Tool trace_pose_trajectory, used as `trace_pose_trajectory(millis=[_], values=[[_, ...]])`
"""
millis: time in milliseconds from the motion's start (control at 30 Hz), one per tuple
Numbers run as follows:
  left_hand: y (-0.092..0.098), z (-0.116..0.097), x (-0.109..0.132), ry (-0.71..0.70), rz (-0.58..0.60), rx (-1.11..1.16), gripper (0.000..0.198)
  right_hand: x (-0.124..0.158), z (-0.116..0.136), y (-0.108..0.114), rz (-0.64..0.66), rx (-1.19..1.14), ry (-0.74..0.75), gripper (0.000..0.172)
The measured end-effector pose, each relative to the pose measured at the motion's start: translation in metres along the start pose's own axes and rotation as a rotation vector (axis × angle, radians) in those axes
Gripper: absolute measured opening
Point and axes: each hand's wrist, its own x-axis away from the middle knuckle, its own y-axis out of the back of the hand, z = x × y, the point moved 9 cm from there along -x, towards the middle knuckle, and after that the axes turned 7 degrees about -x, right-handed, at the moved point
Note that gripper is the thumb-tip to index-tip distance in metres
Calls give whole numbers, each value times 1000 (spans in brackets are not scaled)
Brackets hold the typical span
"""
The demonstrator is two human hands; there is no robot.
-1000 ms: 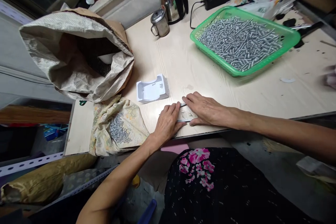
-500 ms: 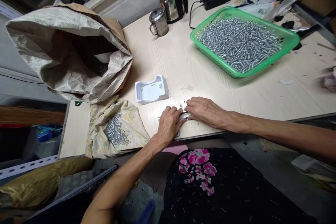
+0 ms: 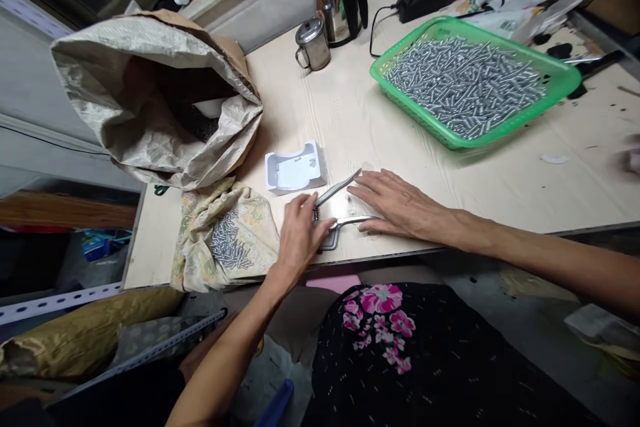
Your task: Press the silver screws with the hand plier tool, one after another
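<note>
A two-handled metal tool (image 3: 340, 190) lies near the table's front edge, its two slim handles spread apart in a V. My left hand (image 3: 300, 230) is at the handles' left ends, thumb and fingers around that part; a small dark piece shows between them. Beneath lies a small grey plate (image 3: 329, 240), partly hidden by this hand. My right hand (image 3: 400, 208) is flat and open over the handles' right ends, fingers apart; whether it touches them I cannot tell. Just beyond my left hand sits a white plastic tray (image 3: 295, 177).
A green basket (image 3: 450, 140) full of small metal pins stands at the back right. More pins (image 3: 230, 240) lie on a patterned cloth (image 3: 260, 213). An open sack (image 3: 100, 80) leans at the left. Behind are a metal mug (image 3: 313, 47), a kettle (image 3: 333, 0) and a charger (image 3: 427, 0).
The tool's handles have gone from pressed together to spread apart. My right hand has opened from its grip on them. My left hand has shifted slightly left, and the camera view has moved.
</note>
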Motion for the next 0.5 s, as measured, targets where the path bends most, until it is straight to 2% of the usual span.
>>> trace_pose_trajectory(millis=[67, 100, 200, 300, 367, 500], values=[[13, 21, 15, 134, -19, -52, 24, 6, 2, 0, -12, -22, -18, 47], [13, 29, 22, 191, 13, -81, 24, 9, 3, -3, -8, -30, -30, 44], [-1, 42, 36, 328, 188, -122, 32, 15, 11, -16, 15, -14, -54, 37], [-18, 44, 36, 418, 309, -84, 32, 15, 18, -27, 5, 32, -48, 23], [-26, 42, 32, 428, 379, -61, 29, 14, 20, -31, -21, 62, -44, 13], [-28, 37, 27, 308, 487, -130, 19, 13, 18, -33, -57, 59, -44, 15]])
